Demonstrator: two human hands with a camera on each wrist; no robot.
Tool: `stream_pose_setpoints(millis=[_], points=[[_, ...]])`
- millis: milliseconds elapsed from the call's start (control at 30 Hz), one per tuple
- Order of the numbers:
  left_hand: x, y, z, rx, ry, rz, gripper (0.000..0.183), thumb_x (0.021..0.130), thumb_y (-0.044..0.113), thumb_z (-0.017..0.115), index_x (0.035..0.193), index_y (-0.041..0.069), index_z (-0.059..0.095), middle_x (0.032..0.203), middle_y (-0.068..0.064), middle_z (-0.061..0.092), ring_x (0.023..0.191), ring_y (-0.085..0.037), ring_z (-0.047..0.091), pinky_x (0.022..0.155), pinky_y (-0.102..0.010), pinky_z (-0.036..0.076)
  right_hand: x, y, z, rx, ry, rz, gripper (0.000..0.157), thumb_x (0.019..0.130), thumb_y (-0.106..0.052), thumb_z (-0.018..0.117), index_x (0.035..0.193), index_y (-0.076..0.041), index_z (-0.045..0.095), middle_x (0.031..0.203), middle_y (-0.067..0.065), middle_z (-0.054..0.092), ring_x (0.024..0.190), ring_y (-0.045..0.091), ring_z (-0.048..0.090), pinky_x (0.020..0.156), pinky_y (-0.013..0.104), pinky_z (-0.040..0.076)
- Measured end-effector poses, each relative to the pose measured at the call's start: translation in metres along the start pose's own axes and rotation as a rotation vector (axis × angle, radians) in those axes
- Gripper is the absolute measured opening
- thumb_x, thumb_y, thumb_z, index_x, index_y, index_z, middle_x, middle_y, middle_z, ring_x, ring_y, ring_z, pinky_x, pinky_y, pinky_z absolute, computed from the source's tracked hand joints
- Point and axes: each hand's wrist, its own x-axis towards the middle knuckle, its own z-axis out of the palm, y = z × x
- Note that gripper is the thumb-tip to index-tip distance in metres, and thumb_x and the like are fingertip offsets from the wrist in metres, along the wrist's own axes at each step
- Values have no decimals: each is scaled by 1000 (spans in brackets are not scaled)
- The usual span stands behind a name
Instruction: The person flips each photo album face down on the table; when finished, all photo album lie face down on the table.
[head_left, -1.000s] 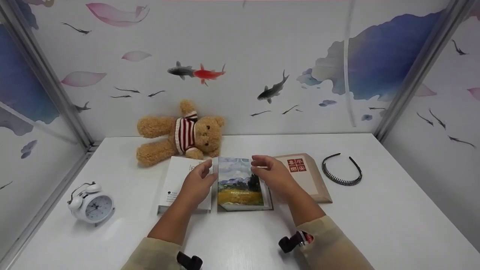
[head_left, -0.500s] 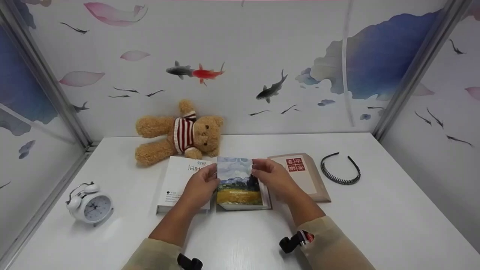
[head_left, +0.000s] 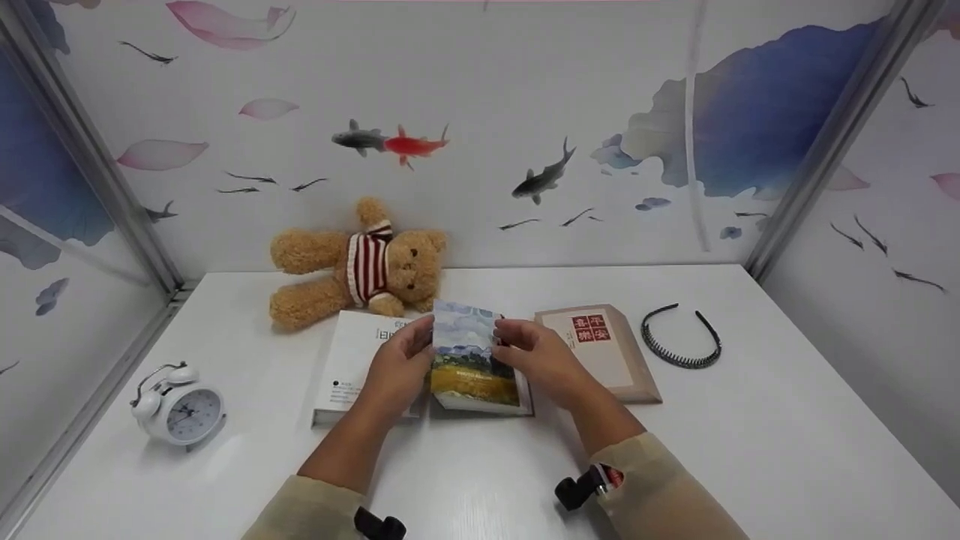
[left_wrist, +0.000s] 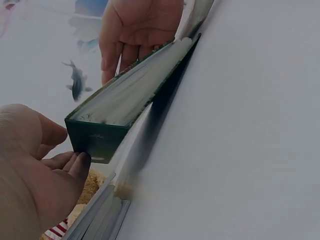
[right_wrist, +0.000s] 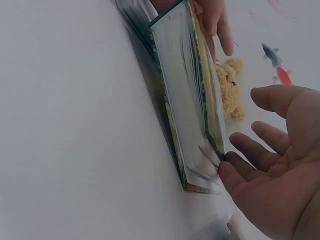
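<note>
A photo album [head_left: 472,360] with a painted landscape cover lies tilted in the middle of the table, its left side raised. My left hand [head_left: 397,371] holds it by the dark green spine [left_wrist: 95,137], thumb near the upper edge and fingers at the lower one. Fingertips of my right hand [head_left: 544,356] touch the opposite edge of the cover, with the thumb standing apart in the right wrist view. Page edges [right_wrist: 180,95] show there, and the front cover stands slightly off them. Fingers of both hands are partly hidden in the head view.
A white book [head_left: 352,360] lies close left of the album, a tan book [head_left: 611,360] with red print to its right. Behind lies a teddy bear [head_left: 367,270]. A white alarm clock [head_left: 187,412] stands at left, and a black headband [head_left: 686,360] lies at far right.
Both hands have closed in on the album from either side. Its left side has risen from the table, and it now sits tilted.
</note>
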Motion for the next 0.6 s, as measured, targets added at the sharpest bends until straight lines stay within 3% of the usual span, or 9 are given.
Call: stream_pose_setpoints(millis=[300,600], points=[[-6,8,3,-171,-116,45,53,116,20,46,167,29,37,177,-2,32,165,-26,29,133,-51,32,-4,-7,2,50,-53,-5,63,98,-35,79,156,-23,57,156,1,60,158,30,44,129,54,39],[-8,18,4,-163,-70,100,52,113,20,55,162,34,45,172,8,41,165,-17,30,135,-45,29,-11,-19,9,18,-154,-74,72,98,-44,77,161,-25,49,166,2,50,161,29,39,128,52,39]])
